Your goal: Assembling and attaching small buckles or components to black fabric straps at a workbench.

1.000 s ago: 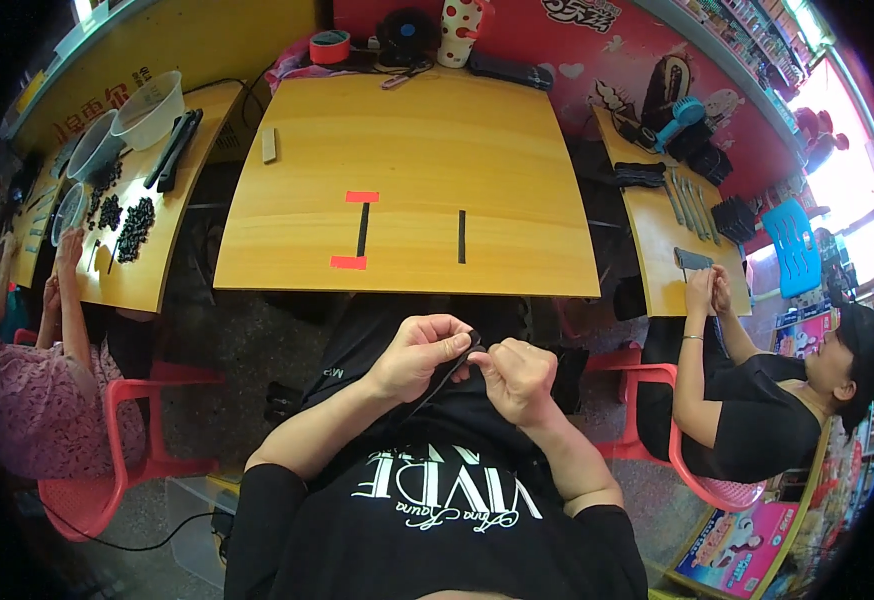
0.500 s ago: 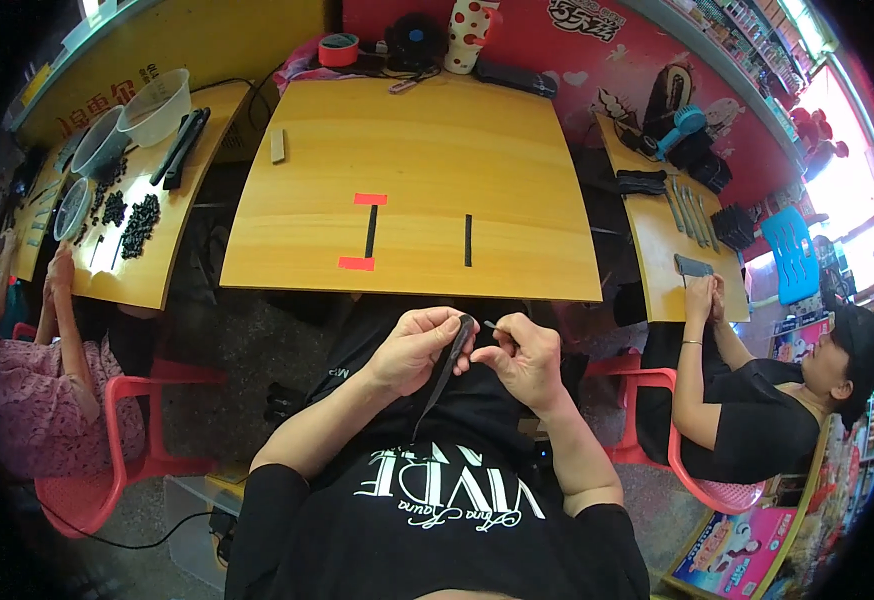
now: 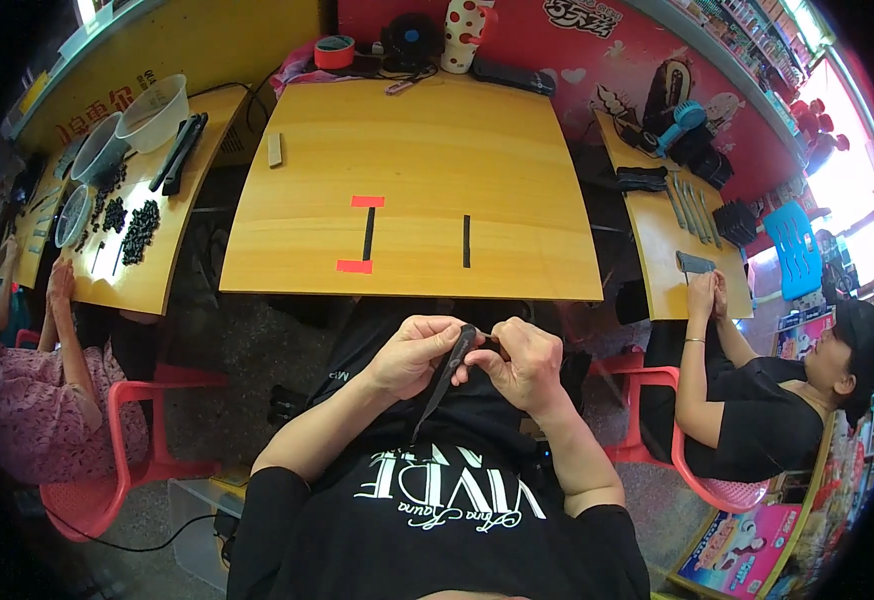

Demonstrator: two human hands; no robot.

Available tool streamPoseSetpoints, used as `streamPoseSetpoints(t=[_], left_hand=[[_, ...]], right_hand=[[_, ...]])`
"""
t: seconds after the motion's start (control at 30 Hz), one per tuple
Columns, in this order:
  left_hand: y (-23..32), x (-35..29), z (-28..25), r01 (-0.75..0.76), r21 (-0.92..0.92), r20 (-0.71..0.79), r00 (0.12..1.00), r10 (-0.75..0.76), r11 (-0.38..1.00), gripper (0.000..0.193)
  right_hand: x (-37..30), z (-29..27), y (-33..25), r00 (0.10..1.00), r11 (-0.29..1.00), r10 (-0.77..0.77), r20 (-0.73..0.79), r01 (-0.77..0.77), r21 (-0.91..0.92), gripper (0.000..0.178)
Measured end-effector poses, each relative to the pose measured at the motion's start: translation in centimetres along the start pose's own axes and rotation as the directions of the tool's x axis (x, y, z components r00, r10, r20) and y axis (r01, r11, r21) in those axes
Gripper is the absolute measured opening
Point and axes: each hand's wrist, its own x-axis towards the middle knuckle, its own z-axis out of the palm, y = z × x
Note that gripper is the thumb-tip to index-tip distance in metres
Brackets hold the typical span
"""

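Over my lap, my left hand (image 3: 412,358) pinches a black cloth-like strip (image 3: 439,388) near its upper end, and the strip's tapered tail hangs toward my shirt. Close on its right, my right hand (image 3: 527,368) is closed, thumb and forefinger pinching a small thin thing at the strip's top; its kind is too small to make out. On the wooden table (image 3: 417,130) ahead, one thin black strip (image 3: 369,235) lies between two pieces of red tape (image 3: 355,267). Another black strip (image 3: 467,242) lies to its right.
A small grey block (image 3: 275,150) lies at the table's left; a tape roll (image 3: 334,52) and a spotted tumbler (image 3: 464,35) stand at the back. Left, a side table holds plastic tubs (image 3: 154,112) and black pieces (image 3: 141,232). Co-workers sit on both sides in red chairs (image 3: 647,385).
My right hand's fingertips have come in closer to the strip's upper end, and the thin thing now meets it. My left hand keeps its grip on the strip.
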Motion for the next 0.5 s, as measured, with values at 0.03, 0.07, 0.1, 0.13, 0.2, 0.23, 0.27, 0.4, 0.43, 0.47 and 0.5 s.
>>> streamPoseSetpoints(t=[0.03, 0.07, 0.1, 0.13, 0.2, 0.23, 0.27, 0.4, 0.43, 0.47, 0.5], left_hand=[[-0.01, 0.06, 0.04, 0.006, -0.008, -0.002, 1.000, -0.006, 1.000, 0.032], [0.00, 0.10, 0.08, 0.008, -0.007, -0.002, 1.000, -0.008, 1.000, 0.032], [-0.01, 0.15, 0.12, 0.010, -0.005, -0.002, 1.000, -0.010, 1.000, 0.032], [-0.02, 0.19, 0.13, 0.011, -0.003, -0.001, 1.000, -0.011, 1.000, 0.032], [-0.06, 0.21, 0.01, 0.015, -0.002, 0.001, 1.000, -0.015, 1.000, 0.032], [-0.09, 0.19, -0.06, 0.017, -0.002, 0.002, 1.000, -0.017, 1.000, 0.032], [-0.13, 0.18, -0.10, 0.018, -0.002, 0.001, 1.000, -0.018, 1.000, 0.032], [-0.20, 0.19, -0.16, 0.006, -0.001, 0.036, 0.999, -0.005, 1.000, 0.032], [-0.18, 0.20, -0.15, 0.008, 0.000, 0.033, 0.999, -0.008, 1.000, 0.031], [-0.20, 0.22, -0.15, 0.008, 0.001, 0.033, 0.999, -0.008, 1.000, 0.031], [-0.24, 0.23, -0.18, 0.005, 0.000, 0.035, 0.999, -0.005, 1.000, 0.031]], right_hand=[[0.01, -0.02, 0.04, 1.000, 0.999, -0.017, -0.012, 0.016, -0.049, 0.042], [-0.03, -0.01, 0.08, 1.000, 0.999, -0.015, -0.013, 0.015, -0.048, 0.042], [-0.14, 0.02, 0.11, 1.000, 0.999, -0.012, -0.021, 0.011, -0.051, 0.042], [-0.24, 0.05, 0.10, 1.000, 0.998, -0.009, -0.029, 0.007, -0.055, 0.043], [-0.41, 0.13, -0.04, 1.000, 0.998, -0.004, -0.029, 0.002, -0.065, 0.042], [-0.45, 0.17, -0.10, 1.000, 0.997, -0.001, -0.027, -0.001, -0.074, 0.042], [-0.46, 0.21, -0.13, 1.000, 0.997, -0.001, -0.028, -0.001, -0.074, 0.042], [-0.45, 0.33, -0.05, 0.999, 0.997, -0.002, -0.054, -0.002, -0.077, 0.042], [-0.41, 0.34, 0.00, 0.997, 0.996, -0.001, -0.071, -0.006, -0.085, 0.042], [-0.45, 0.34, 0.00, 0.997, 0.996, 0.000, -0.072, -0.006, -0.085, 0.042], [-0.54, 0.35, -0.02, 0.998, 0.997, 0.008, -0.057, -0.013, -0.075, 0.042]])
